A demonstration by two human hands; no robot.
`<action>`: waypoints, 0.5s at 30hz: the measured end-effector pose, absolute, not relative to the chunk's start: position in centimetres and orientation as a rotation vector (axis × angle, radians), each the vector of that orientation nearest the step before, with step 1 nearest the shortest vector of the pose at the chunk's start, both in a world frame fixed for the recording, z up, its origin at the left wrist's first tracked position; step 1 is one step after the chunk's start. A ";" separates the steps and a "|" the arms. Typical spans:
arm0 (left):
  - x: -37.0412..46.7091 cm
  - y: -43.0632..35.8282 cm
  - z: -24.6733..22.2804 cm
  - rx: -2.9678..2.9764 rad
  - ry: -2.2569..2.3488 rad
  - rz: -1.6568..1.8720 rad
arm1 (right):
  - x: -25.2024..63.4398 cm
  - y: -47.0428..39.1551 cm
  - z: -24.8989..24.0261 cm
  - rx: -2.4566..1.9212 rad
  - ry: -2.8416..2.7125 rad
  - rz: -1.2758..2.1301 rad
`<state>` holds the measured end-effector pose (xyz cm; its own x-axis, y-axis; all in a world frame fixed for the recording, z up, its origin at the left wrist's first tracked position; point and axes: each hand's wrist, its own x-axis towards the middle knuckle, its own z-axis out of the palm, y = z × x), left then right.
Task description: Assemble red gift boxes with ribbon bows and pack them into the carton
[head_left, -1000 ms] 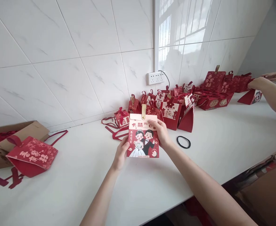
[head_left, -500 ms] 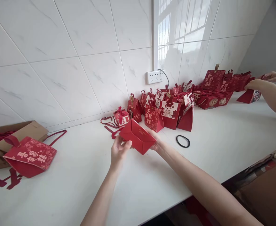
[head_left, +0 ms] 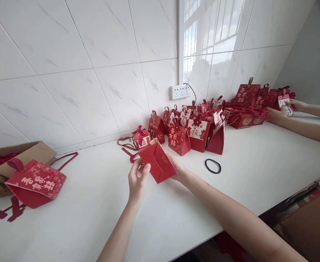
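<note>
Between my hands, above the white table [head_left: 100, 196], is a red paper gift box [head_left: 160, 163], tilted so its creased base with small gold print faces me. My left hand [head_left: 139, 178] grips its left edge, thumb on the near side. Around the right side wraps my right hand [head_left: 178, 168], its fingers mostly hidden behind the box. Just beyond stands a small ribboned box [head_left: 142, 137] with loose red ribbon [head_left: 128, 153] beside it. A patterned red gift box [head_left: 179, 140] stands upright close behind my right hand.
Several red gift boxes [head_left: 198, 134] crowd along the tiled wall. A black band [head_left: 212, 166] lies at right. At left are another red box [head_left: 38, 182] and a cardboard box [head_left: 36, 154]. Another person's hands [head_left: 281, 114] hold a small box at far right.
The red gift box has turned slightly in my hands, and its base shows at a new angle. At far right, the other person's hands have moved back toward the piled boxes.
</note>
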<state>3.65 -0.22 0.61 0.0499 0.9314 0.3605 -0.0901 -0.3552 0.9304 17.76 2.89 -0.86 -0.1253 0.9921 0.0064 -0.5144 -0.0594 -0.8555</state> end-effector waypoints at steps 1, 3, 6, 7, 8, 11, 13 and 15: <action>3.7 -0.3 0.6 1.456 0.909 1.452 | 17.9 3.0 -0.8 -0.738 -0.824 1.584; 3.8 -0.5 0.7 1.475 0.909 1.447 | 18.1 3.2 -0.7 -0.721 -0.773 1.637; 3.8 -0.4 0.5 1.459 0.867 1.436 | 18.2 3.5 -0.9 -0.735 -0.755 1.623; 3.7 -0.3 0.4 1.435 0.840 1.433 | 18.2 3.6 -1.0 -0.739 -0.739 1.612; 3.6 -0.1 0.2 1.407 0.809 1.434 | 18.2 3.6 -1.1 -0.750 -0.716 1.577; 3.2 0.5 -0.5 1.371 0.751 1.463 | 18.3 3.7 -1.2 -0.840 -0.697 1.289; 2.8 0.8 -1.1 1.431 0.778 1.477 | 18.7 3.7 -0.9 -0.906 -0.729 1.036; 2.4 1.2 -1.6 1.530 0.840 1.450 | 19.1 3.7 -0.4 -0.946 -0.774 0.854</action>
